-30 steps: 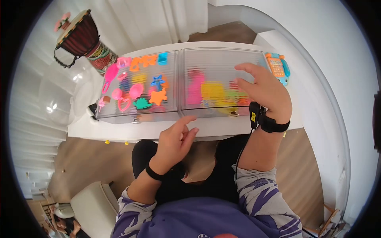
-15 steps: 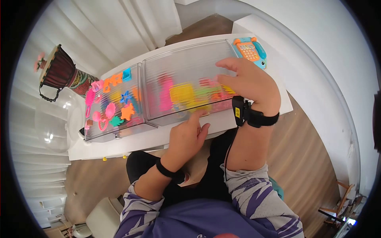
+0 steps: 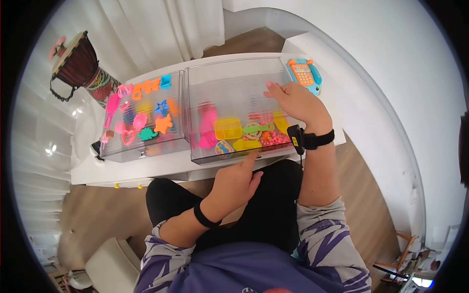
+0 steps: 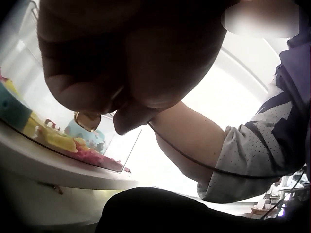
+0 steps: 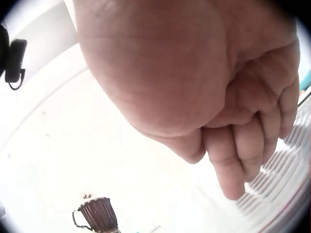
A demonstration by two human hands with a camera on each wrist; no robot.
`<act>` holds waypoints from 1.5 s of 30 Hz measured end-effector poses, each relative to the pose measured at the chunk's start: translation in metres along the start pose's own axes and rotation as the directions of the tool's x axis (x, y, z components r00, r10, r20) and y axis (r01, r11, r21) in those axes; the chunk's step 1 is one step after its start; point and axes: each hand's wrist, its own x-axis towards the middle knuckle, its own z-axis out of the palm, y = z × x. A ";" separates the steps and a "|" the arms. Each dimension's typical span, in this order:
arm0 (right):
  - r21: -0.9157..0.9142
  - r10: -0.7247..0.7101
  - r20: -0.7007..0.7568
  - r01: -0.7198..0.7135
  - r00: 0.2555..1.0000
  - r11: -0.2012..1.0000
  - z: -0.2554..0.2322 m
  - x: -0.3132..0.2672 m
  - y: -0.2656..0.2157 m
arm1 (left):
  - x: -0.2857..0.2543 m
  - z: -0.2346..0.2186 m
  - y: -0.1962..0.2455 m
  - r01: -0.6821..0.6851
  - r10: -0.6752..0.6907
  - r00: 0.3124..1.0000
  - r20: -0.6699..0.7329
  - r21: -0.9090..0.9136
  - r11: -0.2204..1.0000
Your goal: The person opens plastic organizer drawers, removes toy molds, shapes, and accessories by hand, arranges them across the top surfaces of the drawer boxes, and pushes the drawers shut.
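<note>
A clear drawer box [image 3: 234, 75] with a ribbed top holds toys; its front section sits out past the box to its left. My left hand [image 3: 232, 185] is at the drawer's front, index fingertip at the small gold knob [image 4: 88, 121] and thumb apart. In the right wrist view my right hand [image 5: 194, 82] rests its relaxed fingertips on the ribbed top. Toward the front, inside, lie a yellow basket [image 3: 228, 128], a green spoon-like toy [image 3: 258, 128] and pink beads [image 3: 276, 138].
Left of it, a second clear box [image 3: 181, 102] carries small toys on top, among them a blue star [image 3: 161, 107] and a pink brush [image 3: 112, 110]. A toy phone [image 3: 305, 74] stands at the right. Behind the left end is a drum [image 3: 78, 61].
My left hand has reached the drawer's front, and the drawer has come out toward me, showing its toys more clearly. My right hand stays over the top. The head view has shifted.
</note>
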 end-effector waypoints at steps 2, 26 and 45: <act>-0.047 -0.050 0.044 0.052 0.998 0.998 -0.002 0.005 0.001 | -0.008 -0.001 0.005 -0.014 0.014 0.999 0.038 0.005 1.000; -0.569 -0.167 0.185 0.244 0.968 0.786 0.017 0.039 -0.038 | -0.009 0.028 0.007 0.033 -0.033 0.998 0.054 0.003 0.999; -0.526 -0.364 0.333 0.492 0.870 0.694 0.015 0.045 0.005 | -0.003 0.047 -0.031 -0.095 0.091 0.939 -0.332 0.004 0.995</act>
